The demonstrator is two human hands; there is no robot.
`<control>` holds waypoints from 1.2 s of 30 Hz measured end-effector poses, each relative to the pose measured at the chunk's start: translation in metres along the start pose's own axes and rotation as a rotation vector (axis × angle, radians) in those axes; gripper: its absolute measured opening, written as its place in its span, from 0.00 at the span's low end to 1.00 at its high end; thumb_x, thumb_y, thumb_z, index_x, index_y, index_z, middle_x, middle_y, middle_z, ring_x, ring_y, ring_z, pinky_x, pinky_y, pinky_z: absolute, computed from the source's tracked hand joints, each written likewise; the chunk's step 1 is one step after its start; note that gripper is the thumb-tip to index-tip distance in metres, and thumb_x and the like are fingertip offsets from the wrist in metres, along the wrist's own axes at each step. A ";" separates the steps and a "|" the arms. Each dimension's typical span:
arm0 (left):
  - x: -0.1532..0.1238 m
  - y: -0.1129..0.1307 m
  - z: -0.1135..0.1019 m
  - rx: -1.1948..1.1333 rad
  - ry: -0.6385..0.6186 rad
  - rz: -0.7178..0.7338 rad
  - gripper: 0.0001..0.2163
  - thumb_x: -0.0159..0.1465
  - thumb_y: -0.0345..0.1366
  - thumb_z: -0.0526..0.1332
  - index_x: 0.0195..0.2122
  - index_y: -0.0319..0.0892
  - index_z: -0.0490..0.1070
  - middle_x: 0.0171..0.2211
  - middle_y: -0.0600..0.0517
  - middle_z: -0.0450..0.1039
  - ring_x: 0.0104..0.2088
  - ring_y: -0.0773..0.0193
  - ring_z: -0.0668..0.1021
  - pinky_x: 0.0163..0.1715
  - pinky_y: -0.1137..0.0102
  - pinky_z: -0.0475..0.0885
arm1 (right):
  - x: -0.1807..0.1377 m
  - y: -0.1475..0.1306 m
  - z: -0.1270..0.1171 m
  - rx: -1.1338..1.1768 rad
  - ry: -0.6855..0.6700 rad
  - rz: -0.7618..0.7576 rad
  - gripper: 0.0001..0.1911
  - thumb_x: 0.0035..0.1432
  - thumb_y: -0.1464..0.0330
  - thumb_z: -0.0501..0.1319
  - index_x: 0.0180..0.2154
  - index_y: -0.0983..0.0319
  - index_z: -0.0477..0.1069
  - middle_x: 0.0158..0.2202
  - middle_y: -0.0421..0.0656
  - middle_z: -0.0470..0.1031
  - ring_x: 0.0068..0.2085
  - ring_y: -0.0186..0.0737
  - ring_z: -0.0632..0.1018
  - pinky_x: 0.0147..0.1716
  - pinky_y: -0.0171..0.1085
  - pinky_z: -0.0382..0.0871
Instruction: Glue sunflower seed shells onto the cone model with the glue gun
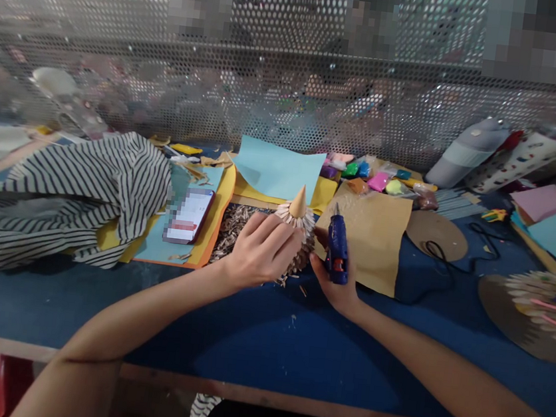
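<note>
A cone (298,205) stands upright in front of me, its bare tan tip showing above overlapping rows of pale, shell-like pieces. My left hand (266,247) is at its near left side with the fingers curled in. Whatever those fingertips pinch, if anything, is hidden behind the hand. A dark blue hot glue gun (338,245) is in my right hand (337,285), just right of the cone, nozzle pointing up. Beside my left hand lies a heap of loose brownish shell-like pieces (236,227), and a few are scattered by the cone's base.
Left are a phone (189,215) on coloured paper and a striped cloth (83,193). Behind lie blue paper (277,168) and bagged coloured lumps (379,180). A brown sheet (375,239), a black cord (444,271), bottles (469,153) and another shell-covered piece (549,299) are right.
</note>
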State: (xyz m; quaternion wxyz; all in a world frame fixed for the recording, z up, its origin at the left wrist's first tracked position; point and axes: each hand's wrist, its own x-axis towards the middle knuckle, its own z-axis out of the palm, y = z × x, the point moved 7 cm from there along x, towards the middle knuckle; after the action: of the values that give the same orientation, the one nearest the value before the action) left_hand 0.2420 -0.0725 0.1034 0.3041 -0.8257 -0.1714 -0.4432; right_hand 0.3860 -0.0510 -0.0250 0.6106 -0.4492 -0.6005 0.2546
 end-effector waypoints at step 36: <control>-0.007 -0.005 0.004 0.005 0.032 0.011 0.07 0.61 0.27 0.63 0.40 0.40 0.71 0.33 0.48 0.73 0.30 0.65 0.73 0.28 0.68 0.67 | -0.001 0.005 0.002 0.083 -0.034 0.091 0.17 0.61 0.62 0.62 0.51 0.55 0.66 0.53 0.49 0.73 0.54 0.47 0.76 0.56 0.52 0.72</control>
State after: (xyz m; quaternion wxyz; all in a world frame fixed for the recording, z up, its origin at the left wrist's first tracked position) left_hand 0.2379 -0.0664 0.0978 0.3114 -0.8186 -0.1630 -0.4542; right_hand 0.3853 -0.0493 -0.0299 0.6063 -0.4459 -0.5786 0.3142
